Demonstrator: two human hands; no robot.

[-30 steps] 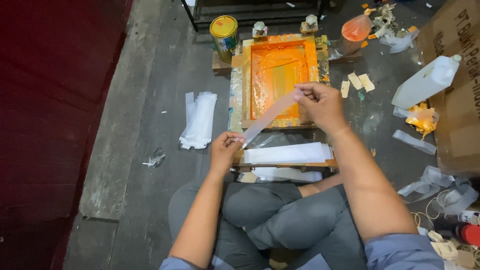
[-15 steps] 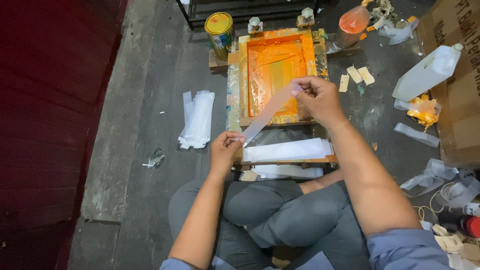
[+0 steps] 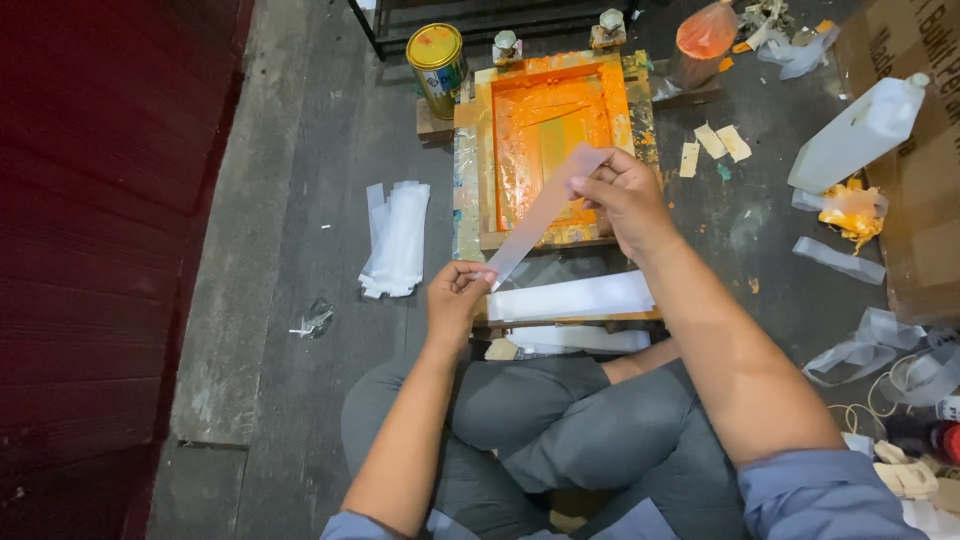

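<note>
Head view, looking down over crossed legs in grey trousers (image 3: 540, 420) onto a dark concrete floor (image 3: 300, 200). Left hand (image 3: 455, 300) pinched shut on the lower end of a long translucent plastic strip (image 3: 540, 212); right hand (image 3: 625, 195) pinched shut on its upper end, fingers curled round the edge. Strip held taut and slanting in the air between both hands, above the near edge of a wooden printing frame (image 3: 470, 190) smeared with orange ink. Just below the frame's near edge, a stack of white strips (image 3: 570, 298) lying flat on a low wooden board, a second white strip (image 3: 580, 340) tucked under it close to the knees. Off the frame's far left corner, a yellow-lidded tin can (image 3: 437, 60), standing upright. Left of the frame, well apart on the floor, a loose pile of white plastic strips (image 3: 397, 238). Beyond the frame's far right corner, an orange-stained plastic bag (image 3: 706, 32). Further right, a white plastic jug (image 3: 858, 135) tilted against a cardboard box (image 3: 915, 170) at the right edge. Scraps of tape (image 3: 715, 147) on the floor between frame and jug.
</note>
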